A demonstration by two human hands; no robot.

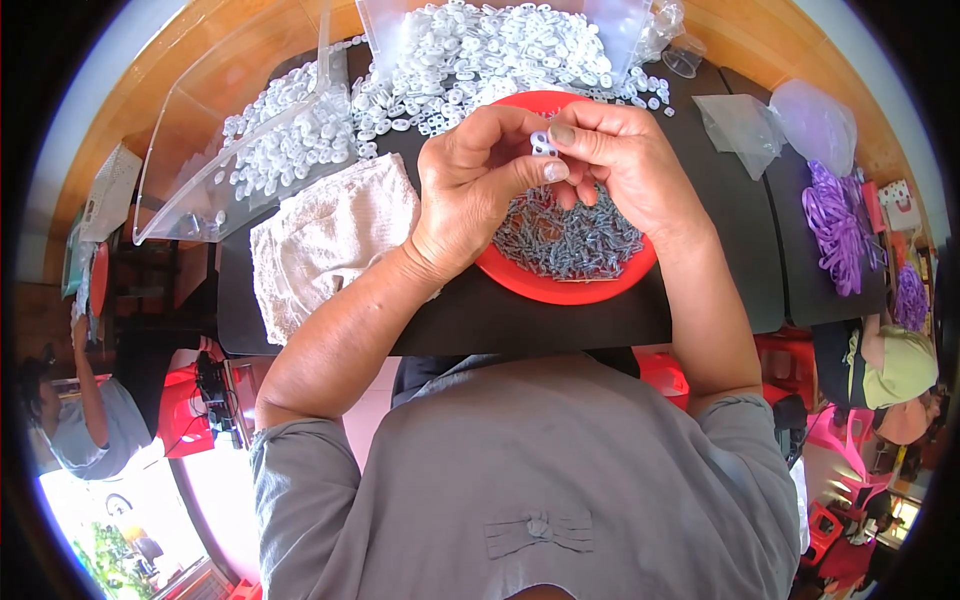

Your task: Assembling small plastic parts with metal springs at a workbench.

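A small white plastic piece with two dark holes [542, 143] is pinched between my two hands above a red bowl [566, 292]. Thumb and fingers of my left hand [480, 175] close on it from the left. On the other side, my right hand [630, 160] has its thumb and index finger pressed against it; the remaining fingers curl below. Beneath them the bowl holds many grey screws [570, 240]. Whether a screw is also between the fingers cannot be made out.
Loose white pieces [490, 45] spill from a clear bin at the back. Another clear tilted bin [190, 165] stands at left, beside a folded cream cloth [330, 240]. Plastic bags [745, 130] and purple straps [838, 225] lie right. Other people sit at both sides.
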